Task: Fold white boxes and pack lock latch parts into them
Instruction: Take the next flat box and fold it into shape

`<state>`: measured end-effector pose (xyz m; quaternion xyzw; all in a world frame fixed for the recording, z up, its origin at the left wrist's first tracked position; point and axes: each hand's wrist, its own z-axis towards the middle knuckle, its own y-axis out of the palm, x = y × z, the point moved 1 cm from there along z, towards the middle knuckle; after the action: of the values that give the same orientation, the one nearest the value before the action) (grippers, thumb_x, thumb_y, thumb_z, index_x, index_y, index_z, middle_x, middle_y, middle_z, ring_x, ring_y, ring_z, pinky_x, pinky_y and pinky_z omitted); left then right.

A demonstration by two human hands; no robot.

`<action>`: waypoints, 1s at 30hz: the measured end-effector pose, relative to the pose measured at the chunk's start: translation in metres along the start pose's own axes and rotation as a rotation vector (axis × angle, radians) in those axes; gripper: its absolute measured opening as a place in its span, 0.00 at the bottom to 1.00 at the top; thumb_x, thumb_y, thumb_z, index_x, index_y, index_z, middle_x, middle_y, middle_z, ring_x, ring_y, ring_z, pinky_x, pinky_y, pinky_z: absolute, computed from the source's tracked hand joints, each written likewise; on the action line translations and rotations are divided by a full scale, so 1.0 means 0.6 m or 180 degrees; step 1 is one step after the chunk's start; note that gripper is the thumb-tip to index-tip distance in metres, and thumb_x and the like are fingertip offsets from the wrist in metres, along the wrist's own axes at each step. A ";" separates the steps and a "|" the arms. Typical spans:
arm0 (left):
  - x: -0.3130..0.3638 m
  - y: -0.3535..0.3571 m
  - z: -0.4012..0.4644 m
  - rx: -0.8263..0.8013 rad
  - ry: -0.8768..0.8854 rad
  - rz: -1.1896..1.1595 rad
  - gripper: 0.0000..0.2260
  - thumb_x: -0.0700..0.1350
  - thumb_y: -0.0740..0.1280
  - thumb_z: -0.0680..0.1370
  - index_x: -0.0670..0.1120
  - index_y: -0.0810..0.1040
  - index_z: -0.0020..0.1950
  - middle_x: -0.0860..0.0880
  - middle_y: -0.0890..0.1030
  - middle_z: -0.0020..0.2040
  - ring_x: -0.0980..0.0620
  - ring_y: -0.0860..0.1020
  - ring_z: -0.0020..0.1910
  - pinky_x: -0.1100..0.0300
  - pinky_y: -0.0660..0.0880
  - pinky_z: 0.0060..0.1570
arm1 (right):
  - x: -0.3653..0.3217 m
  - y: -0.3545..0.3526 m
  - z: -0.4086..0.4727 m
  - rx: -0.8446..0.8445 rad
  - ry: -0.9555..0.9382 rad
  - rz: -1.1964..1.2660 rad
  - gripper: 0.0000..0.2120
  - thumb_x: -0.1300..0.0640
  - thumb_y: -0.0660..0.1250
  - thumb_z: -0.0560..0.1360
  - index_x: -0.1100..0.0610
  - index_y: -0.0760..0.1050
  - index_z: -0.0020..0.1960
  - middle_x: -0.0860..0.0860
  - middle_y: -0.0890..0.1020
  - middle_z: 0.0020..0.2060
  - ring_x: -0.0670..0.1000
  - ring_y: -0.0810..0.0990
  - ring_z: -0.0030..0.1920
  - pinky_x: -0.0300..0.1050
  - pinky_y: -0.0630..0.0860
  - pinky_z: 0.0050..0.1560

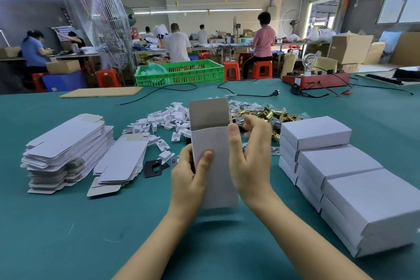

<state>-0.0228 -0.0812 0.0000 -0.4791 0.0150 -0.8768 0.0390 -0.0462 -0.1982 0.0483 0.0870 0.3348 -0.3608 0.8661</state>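
Observation:
A white box (214, 143) stands upright above the green table (68, 223), its top flap open and its grey inside showing. My left hand (189, 177) grips its lower left side, thumb across the front. My right hand (248, 157) holds its right edge, thumb on the front, fingers curled behind. Behind the box lies a heap of brass lock latch parts (270, 115) in clear bags. Small white card inserts (166, 120) are scattered left of them. Flat unfolded boxes (68, 148) are stacked at the left.
Closed white boxes (341, 166) are piled at the right. A black plate (152, 168) lies near my left hand. A red tester box (316, 79), black cables (172, 88) and a cardboard sheet (102, 92) sit at the far edge. A green crate (179, 73) and workers are beyond.

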 end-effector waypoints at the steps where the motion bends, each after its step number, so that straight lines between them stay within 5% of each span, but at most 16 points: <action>1: 0.003 0.003 -0.003 -0.0047 0.0060 0.0018 0.10 0.58 0.65 0.76 0.54 0.75 0.51 0.62 0.82 0.43 0.63 0.78 0.39 0.67 0.73 0.37 | 0.005 0.006 -0.006 -0.0249 0.0419 0.0293 0.19 0.42 0.54 0.79 0.57 0.73 0.51 0.51 0.75 0.48 0.49 0.73 0.50 0.36 0.68 0.51; 5: 0.006 0.018 -0.014 -0.0427 0.0279 0.0093 0.08 0.55 0.64 0.77 0.56 0.74 0.54 0.65 0.81 0.46 0.66 0.79 0.43 0.71 0.72 0.42 | 0.030 0.016 -0.027 -0.0052 0.1205 0.1231 0.25 0.36 0.49 0.78 0.53 0.73 0.42 0.50 0.79 0.41 0.43 0.75 0.41 0.27 0.69 0.44; 9: 0.007 0.022 -0.015 -0.0765 0.0376 0.0053 0.10 0.46 0.62 0.80 0.55 0.75 0.60 0.67 0.81 0.52 0.68 0.77 0.52 0.71 0.71 0.50 | 0.048 0.013 -0.032 0.0367 0.0847 0.1089 0.34 0.27 0.46 0.74 0.59 0.68 0.39 0.56 0.73 0.34 0.50 0.70 0.36 0.33 0.67 0.39; 14: 0.004 0.023 -0.016 -0.0831 0.0256 -0.0055 0.10 0.47 0.61 0.80 0.57 0.76 0.59 0.67 0.82 0.51 0.70 0.77 0.51 0.72 0.71 0.49 | 0.059 0.015 -0.032 0.0263 0.0646 0.1104 0.27 0.29 0.47 0.76 0.53 0.62 0.38 0.49 0.67 0.33 0.41 0.65 0.33 0.32 0.65 0.38; 17: 0.005 0.029 -0.018 -0.0748 -0.0042 -0.0292 0.10 0.50 0.61 0.80 0.54 0.75 0.61 0.66 0.82 0.53 0.68 0.78 0.53 0.73 0.71 0.51 | 0.058 0.018 -0.032 0.0000 0.0805 0.1230 0.33 0.29 0.46 0.75 0.60 0.65 0.43 0.60 0.71 0.40 0.48 0.68 0.39 0.36 0.68 0.44; 21: 0.009 0.030 -0.013 -0.0640 -0.0414 -0.0656 0.23 0.54 0.57 0.79 0.52 0.64 0.74 0.60 0.74 0.68 0.66 0.72 0.65 0.74 0.68 0.60 | 0.049 0.027 -0.030 -0.0421 0.1188 0.1240 0.28 0.31 0.44 0.76 0.52 0.69 0.55 0.56 0.73 0.53 0.51 0.72 0.55 0.45 0.68 0.61; 24: 0.018 0.025 -0.006 -0.0694 -0.0546 -0.0706 0.30 0.68 0.54 0.76 0.58 0.62 0.75 0.65 0.69 0.72 0.69 0.66 0.70 0.72 0.63 0.67 | 0.055 0.029 -0.018 -0.1052 0.1950 0.1544 0.54 0.17 0.45 0.60 0.49 0.60 0.76 0.49 0.63 0.75 0.47 0.59 0.76 0.51 0.54 0.76; 27: 0.026 0.022 0.005 -0.0744 -0.0761 -0.1000 0.36 0.72 0.54 0.72 0.52 0.68 0.74 0.53 0.76 0.69 0.55 0.72 0.70 0.55 0.66 0.71 | 0.059 0.029 -0.010 -0.1186 0.2355 0.1630 0.64 0.13 0.49 0.51 0.49 0.57 0.78 0.48 0.61 0.76 0.47 0.57 0.76 0.53 0.54 0.76; 30: 0.033 0.015 0.016 -0.0830 -0.0907 -0.1186 0.30 0.68 0.52 0.77 0.51 0.71 0.71 0.50 0.80 0.65 0.52 0.76 0.66 0.58 0.73 0.62 | 0.053 0.028 -0.013 -0.1238 0.2500 0.1844 0.55 0.16 0.51 0.56 0.51 0.64 0.73 0.52 0.72 0.69 0.52 0.70 0.70 0.57 0.67 0.71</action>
<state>-0.0247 -0.0918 0.0213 -0.5931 0.0337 -0.7833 -0.1833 -0.0223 -0.2009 0.0205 0.1424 0.6573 0.0222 0.7397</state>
